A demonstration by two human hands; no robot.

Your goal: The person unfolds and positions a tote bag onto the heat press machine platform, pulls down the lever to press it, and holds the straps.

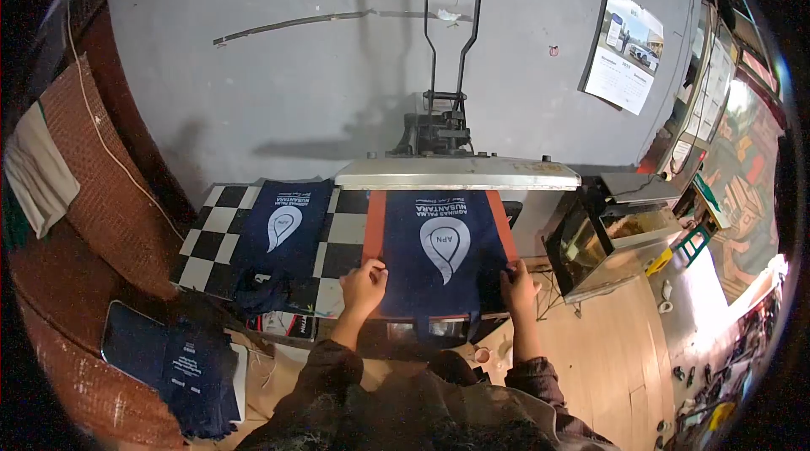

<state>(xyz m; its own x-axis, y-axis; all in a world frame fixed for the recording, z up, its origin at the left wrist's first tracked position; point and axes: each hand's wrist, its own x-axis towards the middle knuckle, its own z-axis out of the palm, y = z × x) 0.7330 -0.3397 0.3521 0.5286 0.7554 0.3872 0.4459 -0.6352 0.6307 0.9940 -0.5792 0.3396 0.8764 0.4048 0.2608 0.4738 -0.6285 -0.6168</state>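
A navy tote bag (pixel 441 282) with a white teardrop logo lies flat on the orange lower pad (pixel 372 236) of a heat press. Its print appears upside down from here, and its far end passes beneath the silver upper plate (pixel 456 174). At the bag's near left edge, my left hand (pixel 364 289) is closed, thumb and fingers pinching the fabric. My right hand (pixel 519 289) pinches the opposite edge in the same way. The bag's handles (pixel 422 329) hang over the front edge of the press.
Left of the press, a second navy bag (pixel 285 232) lies on a checkered table (pixel 217 232). More dark printed fabric (pixel 196 375) is stacked at lower left. The press's lever (pixel 432 46) stands upright. A glass-sided box (pixel 603 236) stands at the right.
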